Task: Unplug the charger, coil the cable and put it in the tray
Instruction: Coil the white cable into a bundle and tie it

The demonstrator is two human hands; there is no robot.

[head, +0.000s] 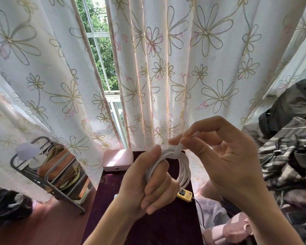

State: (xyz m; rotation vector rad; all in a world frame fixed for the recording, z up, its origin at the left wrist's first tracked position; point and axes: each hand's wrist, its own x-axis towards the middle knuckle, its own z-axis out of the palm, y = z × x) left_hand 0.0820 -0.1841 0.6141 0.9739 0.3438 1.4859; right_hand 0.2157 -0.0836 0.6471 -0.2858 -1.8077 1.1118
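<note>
A white charger cable (184, 171) is wound into a round coil of several loops, held up above a dark purple table (148, 227). My left hand (148, 184) grips the coil's left side, thumb on top, fingers curled through the loops. My right hand (224, 156) pinches the cable's loose end at the top of the coil between thumb and forefinger, where it wraps around the loops. A pink box-like tray (117, 160) sits at the table's far edge, behind the coil. The charger plug itself is hidden.
A yellow power strip (185, 195) with a grey cord lies at the table's right edge, under the coil. A metal rack (48, 174) with books stands to the left. Flowered curtains (166, 68) hang behind. Piled clothes and a bag (290, 147) lie to the right.
</note>
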